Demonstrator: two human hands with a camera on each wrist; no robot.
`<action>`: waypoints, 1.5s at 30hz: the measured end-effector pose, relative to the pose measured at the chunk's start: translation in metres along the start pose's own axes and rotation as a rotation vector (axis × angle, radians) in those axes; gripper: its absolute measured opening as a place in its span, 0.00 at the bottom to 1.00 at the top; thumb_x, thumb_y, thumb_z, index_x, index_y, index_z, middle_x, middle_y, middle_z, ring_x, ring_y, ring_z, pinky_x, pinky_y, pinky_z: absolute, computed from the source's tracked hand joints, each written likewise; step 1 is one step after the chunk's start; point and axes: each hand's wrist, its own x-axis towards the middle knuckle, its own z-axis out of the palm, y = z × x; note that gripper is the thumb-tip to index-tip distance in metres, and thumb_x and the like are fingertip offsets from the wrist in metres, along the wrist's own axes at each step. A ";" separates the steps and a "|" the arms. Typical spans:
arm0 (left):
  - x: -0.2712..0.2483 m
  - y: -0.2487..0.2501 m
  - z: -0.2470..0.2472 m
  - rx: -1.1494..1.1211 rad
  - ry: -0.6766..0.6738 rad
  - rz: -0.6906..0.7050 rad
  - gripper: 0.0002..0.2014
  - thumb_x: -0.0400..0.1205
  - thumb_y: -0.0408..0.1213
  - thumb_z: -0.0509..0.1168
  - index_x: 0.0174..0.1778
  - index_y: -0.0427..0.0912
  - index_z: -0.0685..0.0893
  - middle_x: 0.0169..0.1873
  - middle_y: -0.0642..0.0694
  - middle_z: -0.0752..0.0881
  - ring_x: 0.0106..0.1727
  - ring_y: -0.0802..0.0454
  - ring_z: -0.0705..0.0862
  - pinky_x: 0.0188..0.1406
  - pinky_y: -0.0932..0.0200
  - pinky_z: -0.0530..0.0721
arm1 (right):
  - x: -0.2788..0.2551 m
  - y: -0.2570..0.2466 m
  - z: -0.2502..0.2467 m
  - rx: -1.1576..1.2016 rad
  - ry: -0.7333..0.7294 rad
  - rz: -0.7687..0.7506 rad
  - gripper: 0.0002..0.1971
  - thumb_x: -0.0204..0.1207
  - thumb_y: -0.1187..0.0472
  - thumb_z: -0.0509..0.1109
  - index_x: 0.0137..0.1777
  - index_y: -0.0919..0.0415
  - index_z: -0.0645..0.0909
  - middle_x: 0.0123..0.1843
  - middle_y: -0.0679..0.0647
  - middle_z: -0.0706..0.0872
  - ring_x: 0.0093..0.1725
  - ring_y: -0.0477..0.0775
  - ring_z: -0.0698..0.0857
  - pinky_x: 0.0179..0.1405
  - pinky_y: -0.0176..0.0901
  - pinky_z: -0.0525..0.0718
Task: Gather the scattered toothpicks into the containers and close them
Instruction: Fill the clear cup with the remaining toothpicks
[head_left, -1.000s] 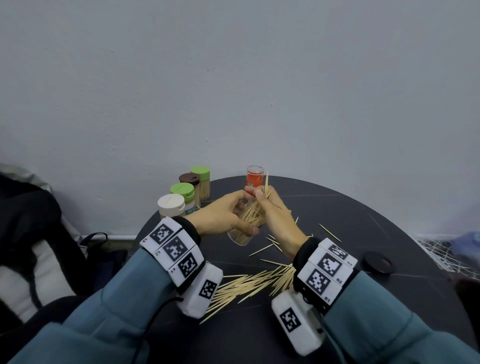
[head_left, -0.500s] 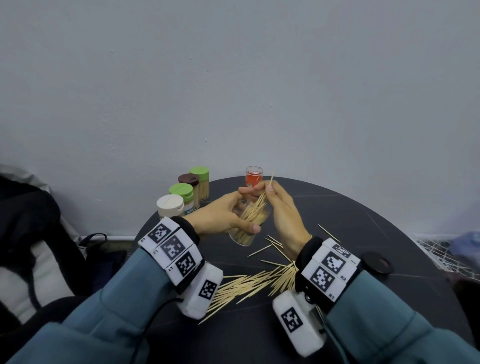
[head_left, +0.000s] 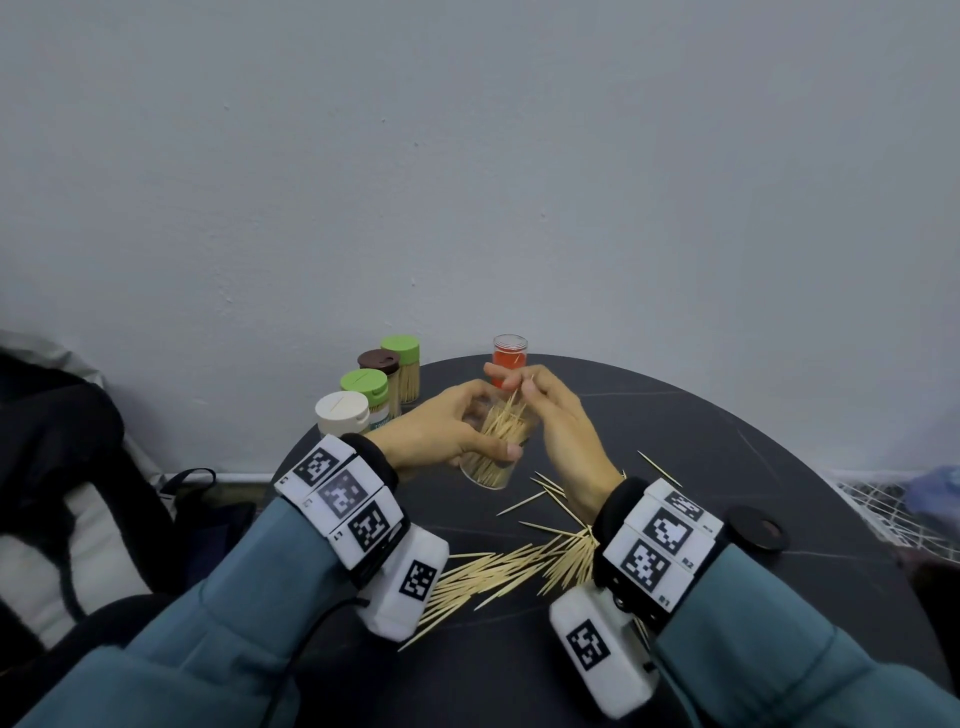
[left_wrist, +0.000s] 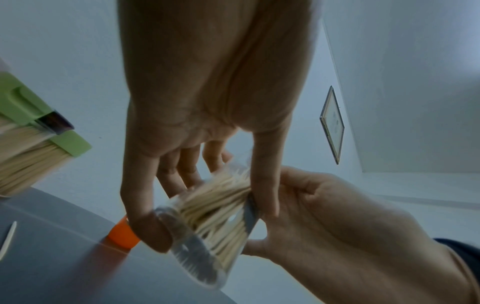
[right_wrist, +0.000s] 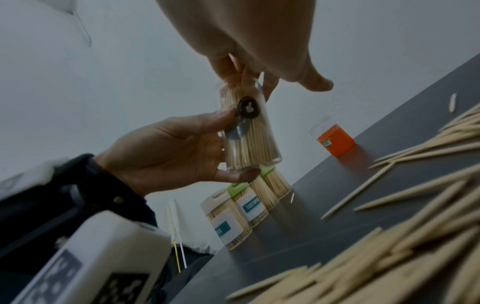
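A round dark table (head_left: 675, 441) stands against a pale grey wall (head_left: 467, 156), with a dark bag (head_left: 62, 467) on the floor to the left. Four capped toothpick containers (head_left: 363, 395) cluster at the table's far left edge, an orange-bottomed clear tube (head_left: 510, 356) stands behind the hands, and a black lid (head_left: 756, 528) lies at the right. A heap of loose toothpicks (head_left: 519, 566) spreads between the wrists.

The left hand (head_left: 441, 431) is raised above the table, fingers and thumb curled round a clear open container (head_left: 493, 457) (tilted, already well filled). The right hand (head_left: 561, 415) sits at the container's mouth, fingertips (right_wrist: 226, 67) pinching a few toothpicks (head_left: 517, 400) that poke up out of it; how many, I cannot tell.

Compared with a second ago, the right hand has drawn slightly higher at the mouth, while the left hand's grip on the container and the heap look unchanged.
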 end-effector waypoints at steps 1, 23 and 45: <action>0.000 0.000 0.000 -0.003 0.003 0.000 0.23 0.73 0.30 0.75 0.61 0.46 0.74 0.47 0.49 0.84 0.50 0.54 0.82 0.42 0.59 0.81 | 0.000 0.002 0.000 -0.013 -0.002 0.010 0.13 0.86 0.67 0.49 0.53 0.65 0.75 0.66 0.54 0.80 0.50 0.29 0.82 0.39 0.19 0.78; -0.003 0.002 -0.004 0.095 -0.002 0.055 0.26 0.71 0.24 0.75 0.63 0.42 0.75 0.45 0.51 0.83 0.44 0.60 0.83 0.37 0.72 0.79 | 0.004 -0.004 -0.007 -0.236 -0.012 0.228 0.16 0.84 0.59 0.57 0.71 0.56 0.70 0.63 0.49 0.76 0.55 0.39 0.74 0.38 0.19 0.73; 0.002 0.008 0.005 0.079 0.047 0.057 0.26 0.70 0.26 0.76 0.61 0.43 0.76 0.50 0.47 0.83 0.51 0.54 0.82 0.45 0.66 0.81 | -0.025 -0.008 -0.070 -1.450 -0.827 0.349 0.46 0.72 0.63 0.74 0.83 0.57 0.49 0.82 0.54 0.57 0.80 0.54 0.59 0.79 0.48 0.61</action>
